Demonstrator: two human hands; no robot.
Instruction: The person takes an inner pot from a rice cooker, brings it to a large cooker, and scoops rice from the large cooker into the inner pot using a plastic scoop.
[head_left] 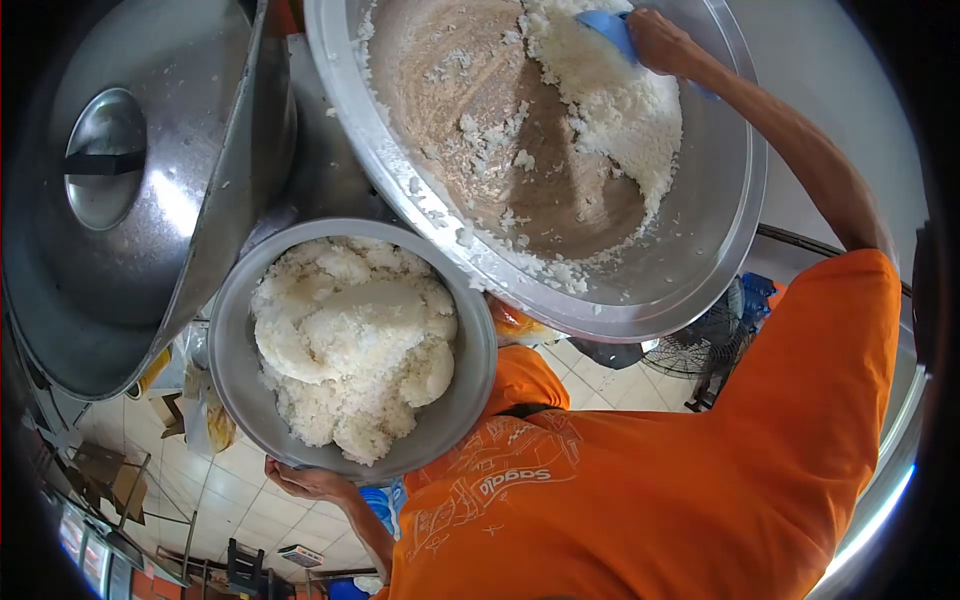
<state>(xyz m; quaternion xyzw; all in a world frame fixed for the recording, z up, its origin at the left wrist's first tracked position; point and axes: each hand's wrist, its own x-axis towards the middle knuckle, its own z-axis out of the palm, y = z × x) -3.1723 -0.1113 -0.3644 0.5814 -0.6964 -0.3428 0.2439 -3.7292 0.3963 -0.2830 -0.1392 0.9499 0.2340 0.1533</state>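
Observation:
My right hand is closed around a blue scoop, which touches the white rice at the far right part of a large metal basin. Thinner rice bits stick to the basin's bottom and rim. A smaller round metal bowl, heaped with clumped white rice, sits beside the basin at the lower left. My left hand grips this bowl from below at its near edge, and some of its fingers are hidden under the bowl.
A big metal lid with a black-barred handle stands at the left. Below are a tiled floor, a fan, plastic bags, a cardboard box and a dark stool.

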